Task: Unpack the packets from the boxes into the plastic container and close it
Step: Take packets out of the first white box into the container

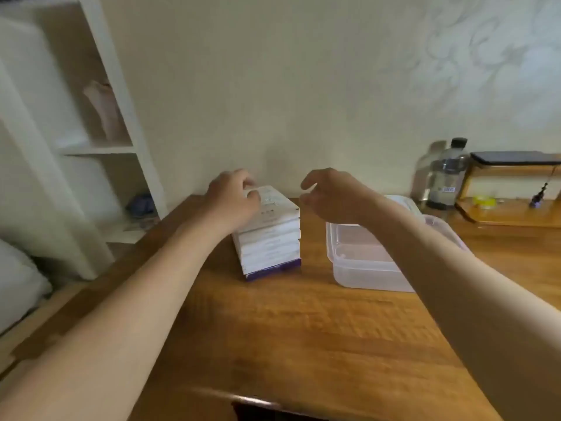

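A stack of several white boxes (pixel 270 238) with purple trim at the bottom stands on the wooden table (pixel 303 329), left of centre. My left hand (pixel 233 199) grips the far left edge of the top box (pixel 277 208), fingers curled over it. My right hand (pixel 331 196) hovers just right of the stack, fingers loosely curled and holding nothing. A clear plastic container (pixel 361 262) sits open to the right of the stack, partly hidden by my right forearm. Its lid (pixel 406 205) seems to lie behind it.
A plastic bottle (pixel 446 177) with a dark cap stands against the wall at the back right, next to a small wooden stand (pixel 510 192) with a dark slab on top. White shelves (pixel 100 147) stand left of the table.
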